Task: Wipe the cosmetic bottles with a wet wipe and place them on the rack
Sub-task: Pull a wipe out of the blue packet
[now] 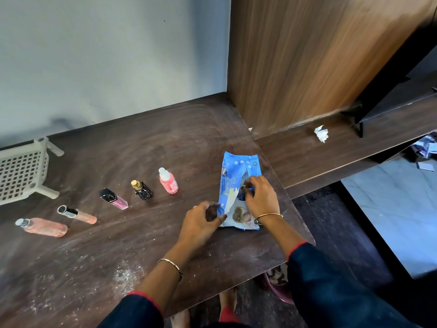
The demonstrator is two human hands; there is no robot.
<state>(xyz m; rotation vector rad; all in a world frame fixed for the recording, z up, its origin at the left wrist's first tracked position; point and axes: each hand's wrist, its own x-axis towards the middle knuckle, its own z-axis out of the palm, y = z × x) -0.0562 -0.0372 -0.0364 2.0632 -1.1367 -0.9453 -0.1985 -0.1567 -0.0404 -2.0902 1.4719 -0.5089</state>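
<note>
Dark red-cuffed sleeves [331,282] nearest, with both hands beyond them on the wet-wipe packet [237,170]: blue, soft film, lying flat near the right corner of the dusty table [142,247]. Left hand [202,220] pinches the packet's near left edge, steadying it. Right hand [260,197] has its fingertips curled on the central flap, gripping it. The packet looks light and limp, likely to slide or lift unless pinned; hold the edge and peel at the flap. Five bottles sit untouched in a row to the left. Pink dropper bottle [168,182] and black gold-capped bottle [142,189] stand upright; pink gloss tube [114,199], peach gloss tube [78,214] and long peach spray bottle [43,227] lie flat. All are small and smooth, probably slippery once wet; grasp them round the body. Beige lattice rack [21,171] is at far left, by the wall. Crumpled tissue [321,133] lies on the side shelf.
</note>
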